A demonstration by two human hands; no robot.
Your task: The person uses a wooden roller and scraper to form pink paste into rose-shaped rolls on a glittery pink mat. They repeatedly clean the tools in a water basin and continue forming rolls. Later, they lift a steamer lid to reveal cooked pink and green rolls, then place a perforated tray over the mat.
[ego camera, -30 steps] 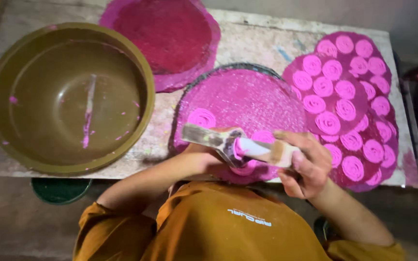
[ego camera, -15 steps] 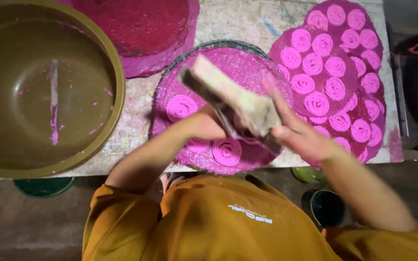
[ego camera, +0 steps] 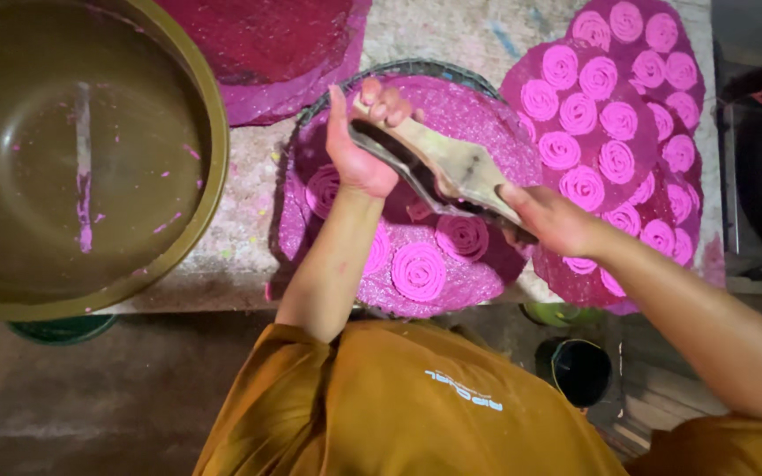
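My left hand (ego camera: 356, 154) and my right hand (ego camera: 550, 220) both grip a wide flat pale tool with a dark edge (ego camera: 451, 167). It is held slanted above a round pink-coated woven tray (ego camera: 487, 119). The left hand has the far end and the right hand the near end. Several pink spiral rolls (ego camera: 418, 270) lie on the near part of the tray, under and in front of the tool. One roll (ego camera: 323, 189) sits beside my left wrist.
A large olive bowl (ego camera: 189, 247) smeared with pink stands at the left on the stained table (ego camera: 249, 220). Stacked pink trays with several spiral rolls (ego camera: 612, 115) lie at the right, a dark red mat (ego camera: 284, 44) behind. A dark bucket (ego camera: 580, 370) stands below.
The tool has risen from the tray's near edge and turned slantwise over its middle. My left hand has shifted to the far end. The view has moved closer and leftward.
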